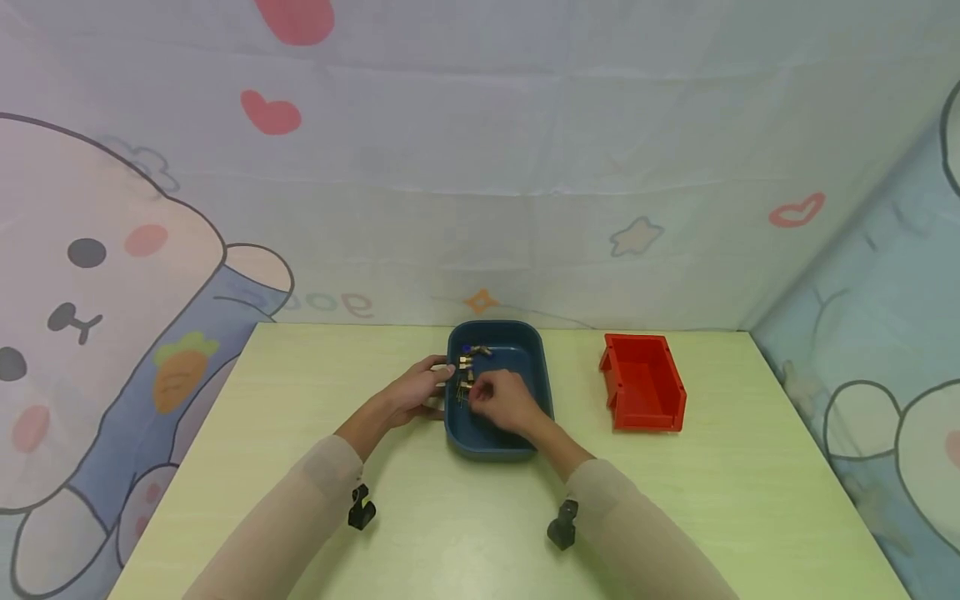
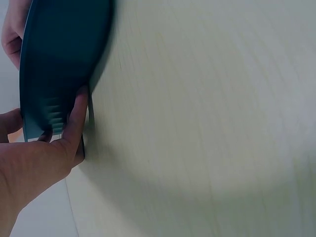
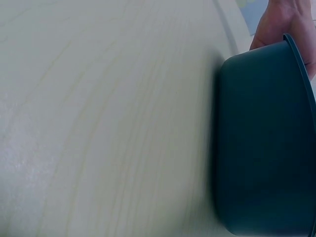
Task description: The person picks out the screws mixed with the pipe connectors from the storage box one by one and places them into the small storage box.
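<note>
A dark blue oval-cornered basin [image 1: 491,455] stands on the table with several small brass-coloured metal fittings [image 1: 466,363] along its left inner side. My left hand [image 1: 412,392] grips the basin's left wall, the thumb at the rim and the fingers against the outside. Inside the basin, my right hand [image 1: 507,403] has bent fingers, their tips right at the fittings. Whether a piece is between those fingertips is too small to make out. The right wrist view shows mostly the basin's outer wall [image 3: 266,143]; the right hand's fingers are out of sight there.
A red open-fronted plastic bin [image 1: 647,383] stands to the right of the basin. The pale wooden table [image 1: 465,533] ends at the back against a printed cloth [image 1: 420,208] with cartoon figures. A blue-tipped piece [image 1: 467,348] lies near the basin's far left corner.
</note>
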Demonstrator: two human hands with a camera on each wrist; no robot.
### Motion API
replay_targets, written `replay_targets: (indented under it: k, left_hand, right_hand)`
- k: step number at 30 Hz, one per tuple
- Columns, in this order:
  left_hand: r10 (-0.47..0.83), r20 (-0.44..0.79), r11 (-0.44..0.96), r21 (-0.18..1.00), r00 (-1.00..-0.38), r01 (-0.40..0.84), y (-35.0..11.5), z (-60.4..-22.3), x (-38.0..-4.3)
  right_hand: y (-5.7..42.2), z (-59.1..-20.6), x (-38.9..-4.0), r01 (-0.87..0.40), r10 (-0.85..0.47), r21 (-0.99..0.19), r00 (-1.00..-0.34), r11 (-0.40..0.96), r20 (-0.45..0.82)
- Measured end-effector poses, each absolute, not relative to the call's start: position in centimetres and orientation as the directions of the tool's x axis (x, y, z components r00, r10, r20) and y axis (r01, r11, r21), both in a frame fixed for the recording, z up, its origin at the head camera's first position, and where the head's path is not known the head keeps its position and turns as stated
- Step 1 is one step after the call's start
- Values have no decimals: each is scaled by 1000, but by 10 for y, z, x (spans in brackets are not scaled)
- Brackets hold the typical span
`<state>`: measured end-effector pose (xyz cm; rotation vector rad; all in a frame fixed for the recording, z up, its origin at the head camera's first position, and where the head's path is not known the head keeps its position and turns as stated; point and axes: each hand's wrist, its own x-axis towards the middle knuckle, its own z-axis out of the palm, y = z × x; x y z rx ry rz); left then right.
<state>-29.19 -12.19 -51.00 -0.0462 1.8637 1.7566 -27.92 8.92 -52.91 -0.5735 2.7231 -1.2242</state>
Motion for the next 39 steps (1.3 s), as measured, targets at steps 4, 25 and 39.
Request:
replay_targets:
  k: [4,25,39]
  left_hand:
    - [351,-427,131,903,-833,-408,-122,-506,-291]
    - [339,-428,139,903,-838,-406,-123,-509,-290]
    - [333,-431,160,902,-838,-401,-123,-507,-289]
  right_hand:
    - [89,-526,-278,-308,-387,-736,-920,602,69]
    - [101,-502,-279,-425,-477,-707,-868,566,140]
    - [137,-497,-286,-429,-443,-700,-879,571,177]
